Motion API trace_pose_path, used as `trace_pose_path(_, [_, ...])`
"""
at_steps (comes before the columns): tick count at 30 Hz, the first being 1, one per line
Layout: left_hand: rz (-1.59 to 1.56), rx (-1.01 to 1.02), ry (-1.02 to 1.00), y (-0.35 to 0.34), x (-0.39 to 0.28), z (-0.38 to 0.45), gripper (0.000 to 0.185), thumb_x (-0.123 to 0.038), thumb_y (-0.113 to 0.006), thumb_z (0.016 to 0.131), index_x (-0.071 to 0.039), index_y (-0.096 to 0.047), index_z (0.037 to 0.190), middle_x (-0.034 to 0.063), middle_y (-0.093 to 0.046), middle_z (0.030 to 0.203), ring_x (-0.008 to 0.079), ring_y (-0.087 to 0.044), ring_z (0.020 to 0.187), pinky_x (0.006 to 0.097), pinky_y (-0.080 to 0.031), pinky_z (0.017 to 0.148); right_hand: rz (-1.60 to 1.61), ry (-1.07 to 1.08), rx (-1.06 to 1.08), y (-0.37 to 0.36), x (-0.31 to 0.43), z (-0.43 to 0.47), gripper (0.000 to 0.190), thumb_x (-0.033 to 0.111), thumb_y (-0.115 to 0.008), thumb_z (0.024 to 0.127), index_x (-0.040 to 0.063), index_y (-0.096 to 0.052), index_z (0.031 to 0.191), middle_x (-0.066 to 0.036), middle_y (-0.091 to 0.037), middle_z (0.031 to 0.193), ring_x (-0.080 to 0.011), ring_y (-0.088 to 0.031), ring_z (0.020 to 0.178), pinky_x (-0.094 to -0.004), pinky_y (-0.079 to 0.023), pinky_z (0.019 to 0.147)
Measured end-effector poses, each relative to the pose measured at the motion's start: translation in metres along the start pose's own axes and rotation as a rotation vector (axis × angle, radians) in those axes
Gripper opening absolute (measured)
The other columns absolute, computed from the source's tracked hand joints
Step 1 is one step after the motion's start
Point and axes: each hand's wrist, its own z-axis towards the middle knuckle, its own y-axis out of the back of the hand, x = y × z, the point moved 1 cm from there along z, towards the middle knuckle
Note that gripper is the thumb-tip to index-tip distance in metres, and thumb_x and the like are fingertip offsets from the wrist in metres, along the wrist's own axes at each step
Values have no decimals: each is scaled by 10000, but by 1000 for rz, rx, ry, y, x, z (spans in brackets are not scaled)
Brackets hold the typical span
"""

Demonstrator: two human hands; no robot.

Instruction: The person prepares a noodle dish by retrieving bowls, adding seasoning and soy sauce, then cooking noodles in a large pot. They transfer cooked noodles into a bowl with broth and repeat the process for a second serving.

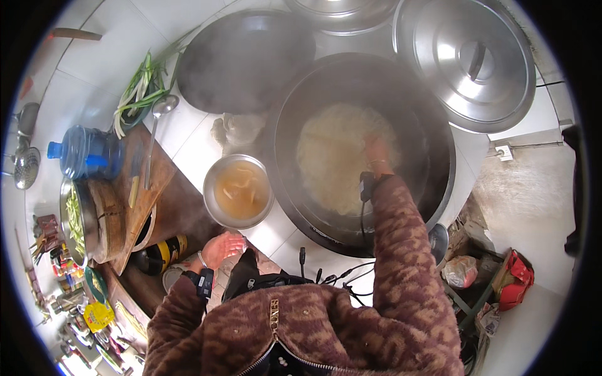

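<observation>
A big dark wok (423, 188), set into the white tiled stove top, holds a pale round mass (329, 155) under steam. Over the right part of that mass is my right hand (377, 149), blurred by steam; its fingers and any contact cannot be made out. Just below a metal bowl (209, 207) of brownish liquid with pale strips, my left hand (223, 249) is held with fingers extended and nothing in it. A crumpled pale cloth (240, 129) lies between the bowl and a second dark wok (244, 61), which is also steaming.
Large metal lids (498, 89) rest behind and to the right. To the left are a ladle (153, 141), green onions (146, 89), a knife (134, 181) on a wooden board, a blue water jug (91, 152) and a basin (84, 221) of cut green vegetables. Black cables (343, 277) lie at the front edge.
</observation>
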Motion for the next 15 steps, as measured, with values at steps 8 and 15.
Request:
trace_pose_path(8, [-27,-5,63,10,7,4,463,-419,-407,920,-17,-573,1079,101,-630,982,191,-580,909,326,-431,840,371,124,15,125,34,17,319,307,-560,798,17,-646,900,-152,-649,793,-252,-633,763,-351,-476,704])
trace_pose_path(15, [166,83,40,-1,-45,-31,466,-383,-454,909,55,-612,932,106,-630,662,173,-604,591,270,-482,582,142,192,-54,70,39,18,326,340,-586,779,49,-663,903,-138,-661,813,-238,-637,772,-343,-491,720])
